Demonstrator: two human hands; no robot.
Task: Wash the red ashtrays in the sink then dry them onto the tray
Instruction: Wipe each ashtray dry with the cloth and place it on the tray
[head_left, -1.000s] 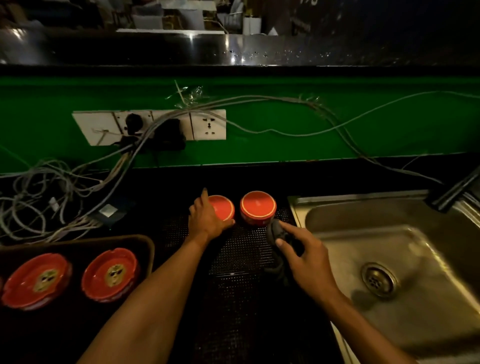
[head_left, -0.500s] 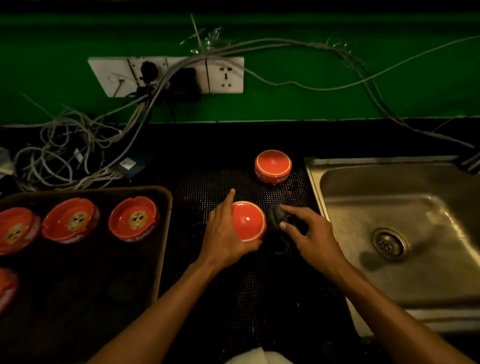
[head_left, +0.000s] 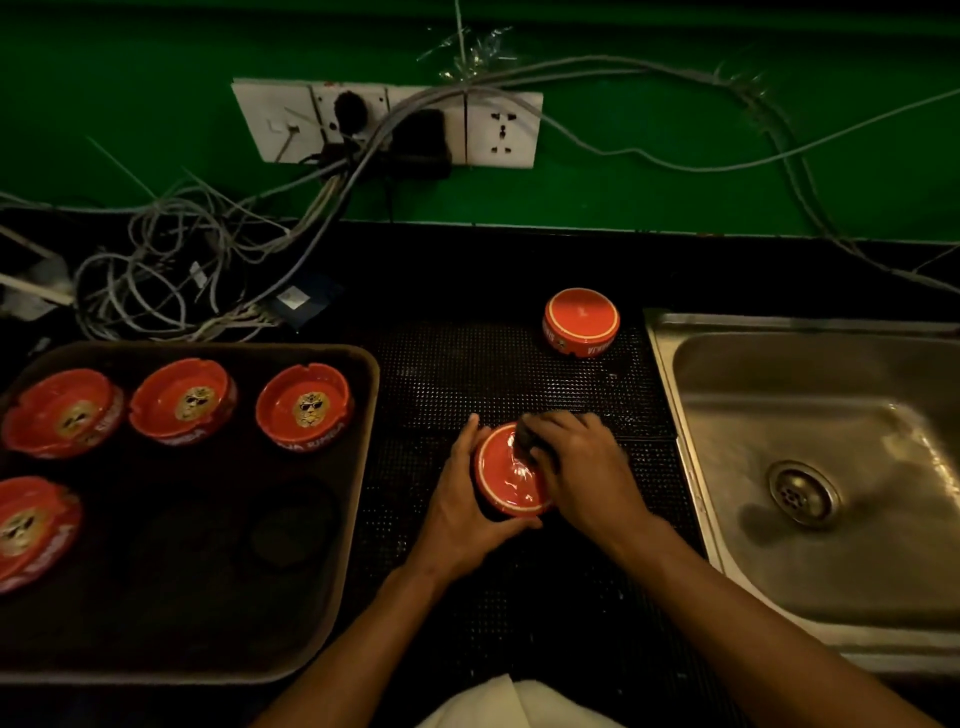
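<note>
An upside-down red ashtray (head_left: 506, 480) sits on the black mesh mat (head_left: 509, 374) in the middle. My left hand (head_left: 462, 506) grips its left side. My right hand (head_left: 584, 470) holds a dark cloth (head_left: 529, 432) and presses it on the ashtray's wet base. A second upside-down red ashtray (head_left: 581, 322) stands farther back on the mat. Several red ashtrays, such as one (head_left: 305, 406) with a lion print, lie face up on the brown tray (head_left: 358, 519) at the left. The steel sink (head_left: 831, 467) is at the right.
A tangle of grey cables (head_left: 171, 270) lies at the back left under a white socket strip (head_left: 387, 122) on the green wall. A small blue adapter (head_left: 304, 301) sits near the cables. A white garment edge (head_left: 514, 701) shows at the bottom.
My left hand has drawn the ashtray nearer to me on the mat. My right hand has brought the dark cloth from beside the ashtray onto its base.
</note>
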